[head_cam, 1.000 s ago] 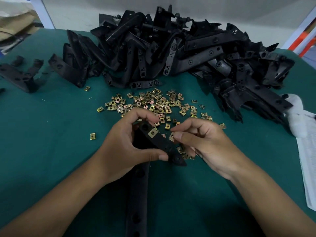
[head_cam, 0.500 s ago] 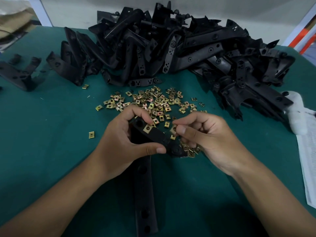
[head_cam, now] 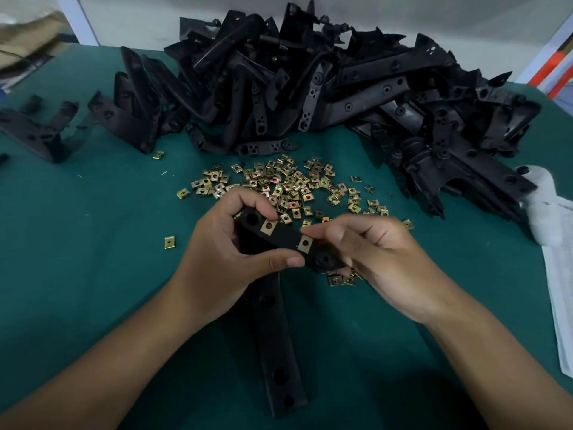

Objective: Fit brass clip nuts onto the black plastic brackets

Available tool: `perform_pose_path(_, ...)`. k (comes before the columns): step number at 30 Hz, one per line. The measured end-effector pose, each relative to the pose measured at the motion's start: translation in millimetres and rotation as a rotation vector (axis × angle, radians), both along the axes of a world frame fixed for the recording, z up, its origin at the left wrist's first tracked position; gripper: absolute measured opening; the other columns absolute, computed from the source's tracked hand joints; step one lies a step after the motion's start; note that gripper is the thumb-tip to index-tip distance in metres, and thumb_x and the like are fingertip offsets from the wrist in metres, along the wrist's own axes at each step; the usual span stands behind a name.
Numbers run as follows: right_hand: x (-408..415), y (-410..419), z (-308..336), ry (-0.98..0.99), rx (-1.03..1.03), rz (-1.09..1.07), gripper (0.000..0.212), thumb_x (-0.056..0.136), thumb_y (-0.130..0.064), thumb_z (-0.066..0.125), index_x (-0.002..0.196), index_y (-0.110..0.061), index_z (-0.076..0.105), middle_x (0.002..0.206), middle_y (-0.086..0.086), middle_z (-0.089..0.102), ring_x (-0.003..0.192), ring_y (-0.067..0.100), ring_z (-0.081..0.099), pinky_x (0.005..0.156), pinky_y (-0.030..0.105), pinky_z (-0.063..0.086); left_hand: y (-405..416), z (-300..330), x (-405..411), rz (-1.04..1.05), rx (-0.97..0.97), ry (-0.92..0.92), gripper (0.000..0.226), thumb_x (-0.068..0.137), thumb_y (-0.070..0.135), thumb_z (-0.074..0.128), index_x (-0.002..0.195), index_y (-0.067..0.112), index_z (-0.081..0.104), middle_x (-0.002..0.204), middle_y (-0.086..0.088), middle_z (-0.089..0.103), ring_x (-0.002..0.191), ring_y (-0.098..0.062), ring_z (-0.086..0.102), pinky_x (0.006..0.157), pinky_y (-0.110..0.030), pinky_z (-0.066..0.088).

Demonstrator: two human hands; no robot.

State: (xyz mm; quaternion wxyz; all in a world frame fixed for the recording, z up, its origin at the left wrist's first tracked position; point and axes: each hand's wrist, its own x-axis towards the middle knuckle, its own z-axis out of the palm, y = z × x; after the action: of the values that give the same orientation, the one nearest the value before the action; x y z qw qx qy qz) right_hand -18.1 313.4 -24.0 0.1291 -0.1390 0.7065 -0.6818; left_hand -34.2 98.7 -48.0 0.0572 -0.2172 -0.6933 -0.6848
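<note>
Left hand [head_cam: 229, 259] grips bracket [head_cam: 286, 240] at centre, first nut [head_cam: 269, 226] on. Right hand [head_cam: 381, 262] fingertips pinch second nut [head_cam: 305, 242] onto edge, looks nearly seated, hard to tell. Next: push home. Loose nuts [head_cam: 288, 184] at 12 o'clock, bracket pile [head_cam: 310, 88] beyond.

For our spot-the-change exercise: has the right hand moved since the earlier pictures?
Yes. Against the lone clip nut on the cloth, the right hand has shifted slightly left, its fingertips now holding a second clip nut on the bracket.
</note>
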Motion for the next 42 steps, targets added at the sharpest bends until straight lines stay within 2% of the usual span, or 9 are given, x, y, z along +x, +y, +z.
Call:
perform_pose_path(2, 1, 2, 2, 0.002, 0.005, 0.053, 0.031, 0.089, -0.050, 0.067, 0.112, -0.032, 0.076, 0.087, -0.012, 0.071, 0.074, 0.002, 0.058, 0.063, 0.019, 0.041, -1, 0, 0, 0.064, 0.005, 0.014, 0.046, 0.062, 0.035, 0.089, 0.093, 0.037, 0.056, 0.084, 0.020, 0.060, 0.075, 0.002, 0.054, 0.067, -0.013, 0.046)
perform_pose_path(7, 4, -6, -1, 0.039, 0.022, 0.017, 0.037, 0.079, -0.021, 0.083, 0.114, -0.027, 0.074, 0.096, -0.008, 0.075, 0.084, 0.003, 0.067, 0.072, 0.014, 0.051, 1, 0, 2, 0.072, 0.008, 0.028, 0.045, 0.069, 0.028, 0.085, 0.099, 0.025, 0.051, 0.084, 0.024, 0.066, 0.072, 0.008, 0.060, 0.064, -0.008, 0.047)
perform_pose_path(13, -1, -2, -2, 0.141, 0.042, -0.188, 0.028, 0.079, -0.022, 0.078, 0.106, -0.024, 0.075, 0.081, -0.015, 0.071, 0.067, -0.002, 0.059, 0.062, 0.009, 0.046, -3, 5, 2, 0.073, -0.014, -0.084, 0.027, 0.079, 0.037, 0.075, 0.101, 0.042, 0.061, 0.093, 0.021, 0.069, 0.084, 0.004, 0.064, 0.072, -0.010, 0.050)
perform_pose_path(19, 9, 4, 21, 0.245, 0.241, -0.155, 0.021, 0.084, -0.038, 0.074, 0.106, -0.039, 0.070, 0.096, -0.012, 0.070, 0.077, 0.008, 0.063, 0.067, 0.016, 0.049, -3, 23, 13, 0.073, -0.093, -0.099, 0.021, 0.078, 0.044, 0.071, 0.098, 0.046, 0.063, 0.091, 0.016, 0.067, 0.080, 0.000, 0.063, 0.070, -0.010, 0.048)
perform_pose_path(24, 32, 23, 60, 0.428, 0.383, -0.272, 0.025, 0.089, -0.054, 0.066, 0.111, -0.045, 0.067, 0.104, -0.013, 0.068, 0.080, 0.017, 0.059, 0.070, 0.029, 0.049, 11, 56, 24, 0.045, -0.186, 0.033, 0.024, 0.084, 0.046, 0.067, 0.106, 0.041, 0.059, 0.098, 0.012, 0.063, 0.080, -0.012, 0.060, 0.065, -0.021, 0.048)
perform_pose_path(28, 74, 45, 89, 0.578, 0.443, -0.462, 0.023, 0.090, -0.046, 0.066, 0.113, -0.048, 0.065, 0.095, -0.020, 0.065, 0.078, 0.011, 0.059, 0.069, 0.013, 0.043, 40, 94, 38, 0.011, -0.272, 0.258, 0.020, 0.088, 0.039, 0.065, 0.105, 0.042, 0.056, 0.113, 0.016, 0.058, 0.110, -0.017, 0.060, 0.081, -0.019, 0.050)
perform_pose_path(32, 124, 69, 98, 0.533, 0.446, -0.639, 0.031, 0.086, -0.050, 0.066, 0.116, -0.049, 0.062, 0.100, -0.019, 0.069, 0.091, 0.008, 0.066, 0.077, 0.010, 0.045, 74, 114, 60, 0.002, -0.364, 0.393, 0.021, 0.089, 0.042, 0.067, 0.106, 0.036, 0.057, 0.118, 0.016, 0.054, 0.120, -0.007, 0.053, 0.098, -0.013, 0.038)
perform_pose_path(35, 158, 91, 95, 0.469, 0.393, -0.765, 0.037, 0.080, -0.052, 0.070, 0.116, -0.044, 0.063, 0.084, -0.007, 0.067, 0.078, 0.014, 0.063, 0.070, 0.024, 0.049, 101, 118, 77, -0.060, -0.407, 0.427, 0.024, 0.088, 0.046, 0.069, 0.106, 0.034, 0.059, 0.119, 0.013, 0.052, 0.121, 0.001, 0.048, 0.099, -0.005, 0.030)
perform_pose_path(42, 241, 137, 97, 0.427, 0.435, -1.035, 0.028, 0.081, -0.049, 0.072, 0.107, -0.042, 0.065, 0.076, -0.005, 0.062, 0.067, 0.011, 0.055, 0.066, 0.035, 0.049, 172, 125, 123, -0.233, -0.412, 0.520, 0.027, 0.082, 0.038, 0.075, 0.104, 0.026, 0.064, 0.120, 0.010, 0.052, 0.119, -0.007, 0.051, 0.104, -0.015, 0.033)
